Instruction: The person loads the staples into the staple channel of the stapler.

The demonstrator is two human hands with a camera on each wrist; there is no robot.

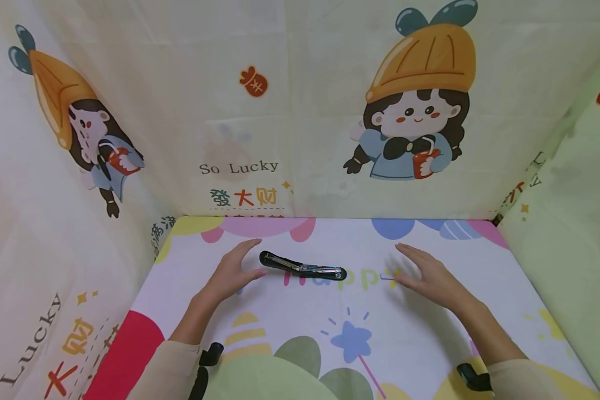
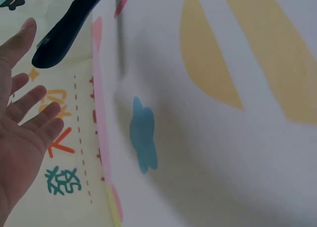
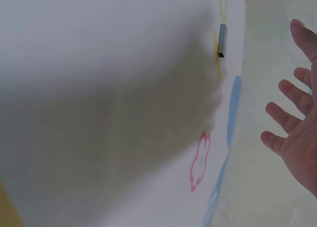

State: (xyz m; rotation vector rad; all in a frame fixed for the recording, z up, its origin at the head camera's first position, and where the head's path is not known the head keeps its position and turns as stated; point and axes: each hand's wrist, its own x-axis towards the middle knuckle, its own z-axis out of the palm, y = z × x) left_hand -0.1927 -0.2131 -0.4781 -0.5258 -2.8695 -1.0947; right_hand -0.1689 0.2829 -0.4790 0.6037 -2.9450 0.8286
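Observation:
A black stapler (image 1: 302, 266) lies opened out on the table, its metal inner parts facing up. The left hand (image 1: 232, 272) hovers by the stapler's left end with its thumb and fingers spread. In the left wrist view, one dark end of the stapler (image 2: 57, 49) shows beside that hand (image 2: 25, 133), which holds nothing. A small strip of staples (image 1: 386, 276) lies to the right of the stapler. Over it, the right hand (image 1: 432, 278) is spread and holds nothing; in the right wrist view the grey strip (image 3: 222, 40) sits apart from the fingers (image 3: 296, 96).
A white tabletop cover (image 1: 290, 316) with colourful prints lies under everything. Cream printed cloth (image 1: 320, 111) hangs behind the table and along both sides. Black straps (image 1: 211, 354) sit at the cuffs of both sleeves.

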